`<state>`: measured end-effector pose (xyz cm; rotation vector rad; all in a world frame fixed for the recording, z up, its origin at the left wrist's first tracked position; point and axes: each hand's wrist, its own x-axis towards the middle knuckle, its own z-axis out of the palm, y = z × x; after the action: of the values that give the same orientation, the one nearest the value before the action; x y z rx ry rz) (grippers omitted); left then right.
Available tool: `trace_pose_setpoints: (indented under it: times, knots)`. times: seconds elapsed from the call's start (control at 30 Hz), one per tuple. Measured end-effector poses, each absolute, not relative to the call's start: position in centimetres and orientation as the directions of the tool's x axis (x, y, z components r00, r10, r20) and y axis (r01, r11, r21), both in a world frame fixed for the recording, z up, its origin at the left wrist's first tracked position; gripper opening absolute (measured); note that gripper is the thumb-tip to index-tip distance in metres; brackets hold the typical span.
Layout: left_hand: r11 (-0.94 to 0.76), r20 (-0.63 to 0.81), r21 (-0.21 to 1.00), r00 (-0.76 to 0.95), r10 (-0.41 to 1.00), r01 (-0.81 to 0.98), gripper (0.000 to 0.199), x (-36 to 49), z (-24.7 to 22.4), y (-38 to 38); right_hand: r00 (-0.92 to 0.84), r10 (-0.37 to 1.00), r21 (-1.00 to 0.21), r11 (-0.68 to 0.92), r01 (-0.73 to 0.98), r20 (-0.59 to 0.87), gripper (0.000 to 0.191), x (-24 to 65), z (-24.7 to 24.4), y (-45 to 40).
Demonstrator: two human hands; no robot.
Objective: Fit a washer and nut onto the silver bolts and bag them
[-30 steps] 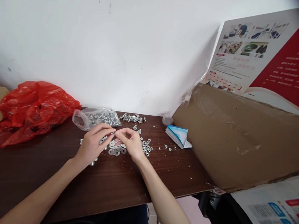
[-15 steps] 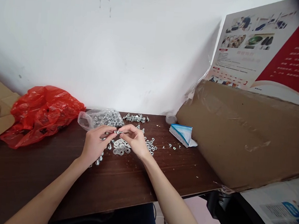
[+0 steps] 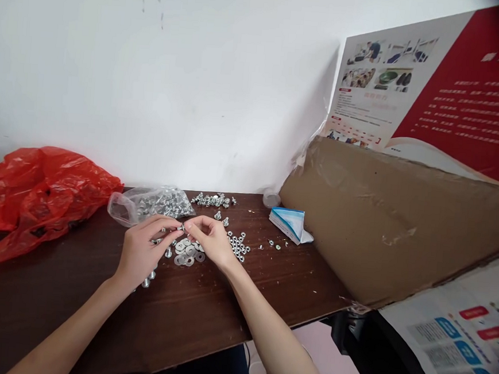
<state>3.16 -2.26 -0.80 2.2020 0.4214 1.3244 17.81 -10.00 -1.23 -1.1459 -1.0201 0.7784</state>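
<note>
Between the fingertips of both hands is a small metal bolt [image 3: 181, 228], held above the table. My left hand [image 3: 143, 250] pinches its left end. My right hand [image 3: 211, 240] closes its thumb and fingers on the right end; whether a nut is there, I cannot tell. Just below the hands lies a pile of flat washers [image 3: 189, 257]. Loose bolts [image 3: 147, 281] stand beside my left hand, partly hidden by it. To the right of my right wrist, several nuts [image 3: 239, 247] are spread out.
Behind the hands are a clear bag of metal fasteners [image 3: 166, 202] and a heap of bolts [image 3: 214, 200]. A red plastic bag [image 3: 41, 193] lies left. At right are a blue-and-white packet [image 3: 287, 223], a small clear round container [image 3: 271, 198] and a large cardboard sheet [image 3: 385, 221].
The view has turned to the right, so everything sits further left in it. My right fingertips have closed over the bolt's shank, which showed more openly before.
</note>
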Motion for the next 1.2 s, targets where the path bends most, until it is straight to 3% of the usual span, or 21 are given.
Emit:
trace_pose_setpoints:
  times: [0.4,0.6,0.97,1.2]
  knots:
    - [-0.82,0.732,0.572,0.459,0.503,-0.013,0.014,3.24,-0.71,-2.56,0.302,0.923,-0.945,0.291,-0.148,0.237,0.025,17.79,-0.79,-10.38]
    - [-0.795,0.684,0.607,0.52,0.512,-0.016,0.033,3.3,-0.66,-2.86,0.358,0.901,-0.925,0.327,-0.193,0.244,0.025,17.6,-1.1,-10.2]
    - [-0.845,0.694,0.533,0.545,0.471,0.052,0.015,3.32,-0.65,-2.74,0.376,0.89,-0.915,0.349,-0.202,0.256,0.026,17.34,-0.82,-10.32]
    - [-0.903,0.746,0.41,0.523,0.413,0.129,0.007,3.03,-0.01,-2.92,0.339,0.895,-0.907,0.37,-0.201,0.29,0.023,17.1,-1.01,-10.17]
